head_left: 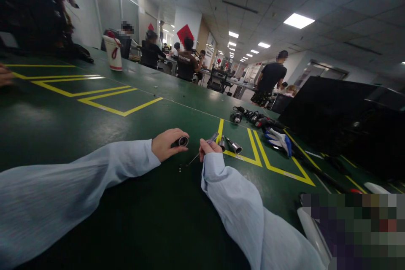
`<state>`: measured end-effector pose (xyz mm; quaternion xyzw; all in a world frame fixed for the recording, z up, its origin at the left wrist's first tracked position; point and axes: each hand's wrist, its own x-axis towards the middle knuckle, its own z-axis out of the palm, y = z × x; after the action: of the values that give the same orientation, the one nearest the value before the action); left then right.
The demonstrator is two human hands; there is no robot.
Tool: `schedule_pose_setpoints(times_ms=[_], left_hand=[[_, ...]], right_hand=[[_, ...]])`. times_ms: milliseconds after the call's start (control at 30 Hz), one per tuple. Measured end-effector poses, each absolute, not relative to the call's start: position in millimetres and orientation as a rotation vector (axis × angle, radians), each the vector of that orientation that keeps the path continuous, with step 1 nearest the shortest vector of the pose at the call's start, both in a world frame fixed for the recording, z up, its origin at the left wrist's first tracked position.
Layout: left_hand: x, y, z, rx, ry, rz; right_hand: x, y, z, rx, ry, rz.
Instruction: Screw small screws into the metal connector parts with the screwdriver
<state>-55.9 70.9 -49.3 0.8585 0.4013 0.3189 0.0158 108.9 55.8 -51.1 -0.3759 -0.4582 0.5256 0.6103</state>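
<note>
My left hand [167, 143] is closed around a short metal cylinder [183, 141], its round open end facing me. In my right hand [210, 148] is a slim screwdriver [212, 138] with a see-through handle. Its thin shaft slants down to the left, and the tip is at or just above the table, apart from the cylinder. Beside that tip lie tiny metal pieces [180, 168], perhaps screws, too small to tell. Just right of my right hand, a metal part with a cup-shaped end [234, 147] lies near another metal cylinder [222, 143], partly hidden by the hand.
Yellow tape marks the green table [142, 122]. Dark tools with cables [249, 116] and blue-white gloves [278, 141] lie to the right, before a large black panel [344, 122]. A white cup [113, 52] stands far left. Another person's hand [4, 75] shows at the left edge.
</note>
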Motion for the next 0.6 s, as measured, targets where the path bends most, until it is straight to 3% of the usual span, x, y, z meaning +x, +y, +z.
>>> schedule_pose_setpoints(times_ms=[600], left_hand=[[-59, 85, -66, 2.105, 1.168, 1.161]], right_hand=[[108, 41, -49, -0.874, -1.229, 1.045]])
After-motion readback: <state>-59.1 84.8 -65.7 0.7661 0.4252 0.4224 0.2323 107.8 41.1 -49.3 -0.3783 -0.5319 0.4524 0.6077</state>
